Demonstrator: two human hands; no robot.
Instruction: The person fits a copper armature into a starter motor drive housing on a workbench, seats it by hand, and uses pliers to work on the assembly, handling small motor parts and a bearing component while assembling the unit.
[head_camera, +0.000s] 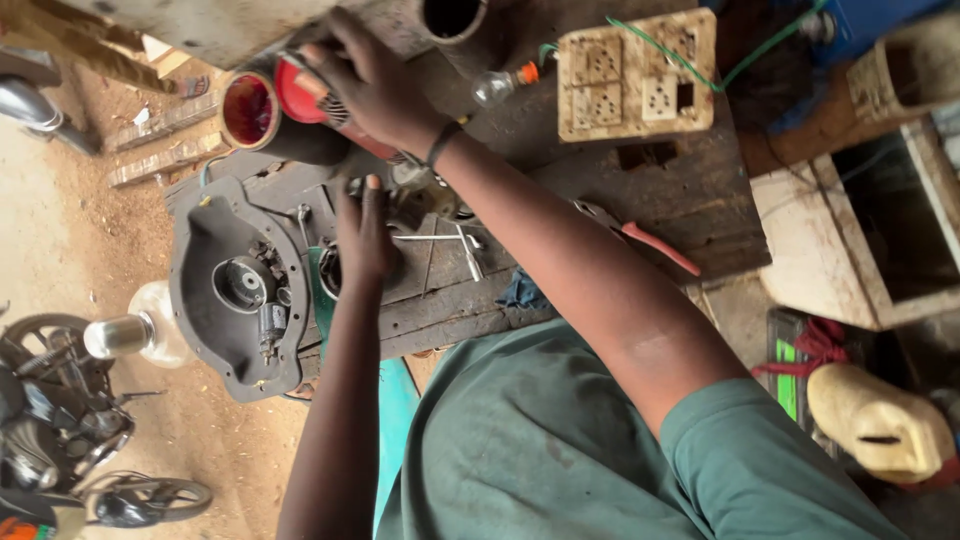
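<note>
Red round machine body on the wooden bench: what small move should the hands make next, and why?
Probably steady the red round machine body more firmly with the right hand, which already grips it, since the left hand rests on small metal parts close beside it on the wooden bench.

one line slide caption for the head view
Right hand grips a red tool while the left hand rests on the wooden bench beside a grey casing.
</note>
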